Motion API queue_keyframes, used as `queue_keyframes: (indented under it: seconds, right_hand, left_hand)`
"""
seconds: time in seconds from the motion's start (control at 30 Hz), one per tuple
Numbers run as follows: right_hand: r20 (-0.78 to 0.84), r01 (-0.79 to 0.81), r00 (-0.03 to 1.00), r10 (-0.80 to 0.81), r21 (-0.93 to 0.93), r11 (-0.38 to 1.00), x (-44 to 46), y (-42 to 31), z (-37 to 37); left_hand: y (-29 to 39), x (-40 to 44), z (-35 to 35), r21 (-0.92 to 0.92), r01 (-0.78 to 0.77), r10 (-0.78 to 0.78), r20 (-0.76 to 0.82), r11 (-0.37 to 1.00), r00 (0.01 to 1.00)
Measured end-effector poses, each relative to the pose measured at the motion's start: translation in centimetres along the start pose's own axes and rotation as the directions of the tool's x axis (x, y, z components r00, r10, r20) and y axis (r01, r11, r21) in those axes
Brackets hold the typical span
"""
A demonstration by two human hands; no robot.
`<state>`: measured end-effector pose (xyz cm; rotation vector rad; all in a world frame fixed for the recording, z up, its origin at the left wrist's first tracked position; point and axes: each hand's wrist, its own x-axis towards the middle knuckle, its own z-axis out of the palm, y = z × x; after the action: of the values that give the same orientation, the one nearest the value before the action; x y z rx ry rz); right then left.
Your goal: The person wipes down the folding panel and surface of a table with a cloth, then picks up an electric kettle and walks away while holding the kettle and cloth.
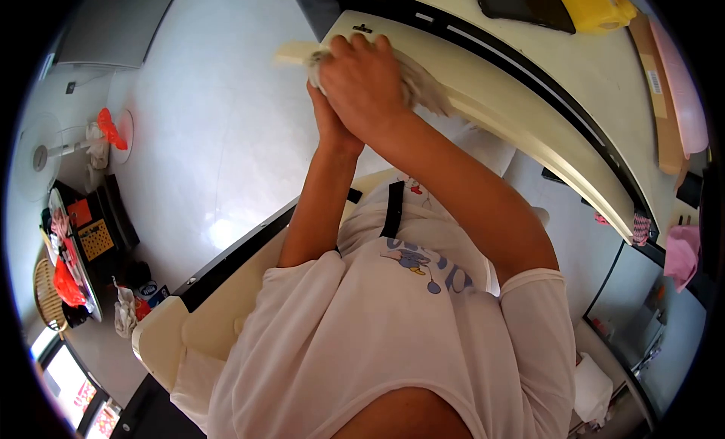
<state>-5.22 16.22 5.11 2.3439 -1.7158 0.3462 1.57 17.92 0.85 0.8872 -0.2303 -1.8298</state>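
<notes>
My right hand [364, 82] is closed over a crumpled greyish-beige cloth [424, 85], whose loose end trails out to the right. Just beneath it, my left hand [329, 123] presses against the same bunched cloth, its fingers largely hidden behind the right hand. Both hands are at the near corner of a cream, drawer-like panel [529, 129], which sticks out below a cream tabletop [604, 84] with a black edge strip. Motion smears the cloth and fingertips a little, so I cannot tell whether the cloth touches the panel.
On the tabletop lie a black phone [522, 5], a yellow package [593, 7] and a brown cardboard strip [655, 91]. A cream padded seat [170, 329] is behind me. To the left, a standing fan [41, 158] and a cluttered stand [72, 242] rise from the pale floor [219, 122].
</notes>
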Motion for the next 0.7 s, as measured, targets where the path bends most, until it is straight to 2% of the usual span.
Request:
queue_keyframes:
  seconds: [0.07, 0.13, 0.2, 0.23, 0.27, 0.3, 0.33, 0.4, 0.47, 0.53, 0.7]
  right_hand:
    - [0.031, 0.037, 0.999, -0.036, -0.016, 0.999, 2.2, -1.1, -0.1]
    - [0.096, 0.031, 0.995, -0.026, -0.052, 0.998, 3.2, -1.3, -0.8]
    - [0.044, -0.007, 0.999, 0.007, -0.005, 1.000, 2.4, -0.3, -1.6]
    - [0.015, -0.018, 1.000, 0.018, -0.008, 1.000, 1.4, 0.4, -1.8]
    - [-0.014, -0.029, 0.999, 0.029, -0.008, 1.000, 0.4, 1.2, -1.7]
    - [-0.110, -0.039, 0.993, 0.044, 0.054, 0.998, -1.1, 2.5, -1.3]
    - [-0.096, -0.069, 0.993, 0.073, 0.045, 0.997, -2.7, 4.0, -1.9]
    - [-0.072, -0.137, 0.988, 0.138, 0.025, 0.990, -6.5, 6.6, -3.6]
    - [-0.127, -0.186, 0.975, 0.183, -0.014, 0.982, -11.2, 9.6, -4.2]
    - [-0.158, -0.260, 0.955, 0.251, -0.034, 0.965, -16.0, 12.9, -5.0]
    - [-0.173, -0.481, 0.870, 0.461, -0.099, 0.871, -27.5, 19.7, -8.2]
  left_hand:
    - [0.7, -0.9, 1.9, 0.069, -0.064, 0.064, 0.003, 0.996, 0.998]
    - [0.5, -0.7, 1.7, 0.041, -0.113, 0.111, 0.055, 0.993, 0.992]
    - [0.2, 0.3, 0.6, -0.075, -0.132, 0.143, 0.159, 0.988, 0.977]
    - [-0.1, 0.2, 1.2, -0.026, -0.167, 0.168, 0.073, 0.986, 0.983]
    - [0.0, 0.3, 1.0, -0.023, -0.071, 0.072, 0.053, 0.997, 0.996]
    - [0.4, 0.5, 0.2, -0.018, 0.027, -0.027, 0.028, 0.999, 0.999]
    - [0.7, 0.5, 0.1, -0.012, 0.124, -0.124, 0.002, 0.992, 0.992]
    - [0.4, 1.6, -0.9, 0.030, 0.130, -0.129, -0.031, 0.991, 0.991]
    - [0.6, 0.7, 0.5, 0.014, 0.130, -0.130, -0.001, 0.991, 0.992]
    - [0.4, 0.7, 0.9, 0.013, 0.119, -0.117, -0.072, 0.993, 0.990]
    - [-0.1, 1.4, -0.1, 0.010, 0.114, -0.112, -0.105, 0.993, 0.988]
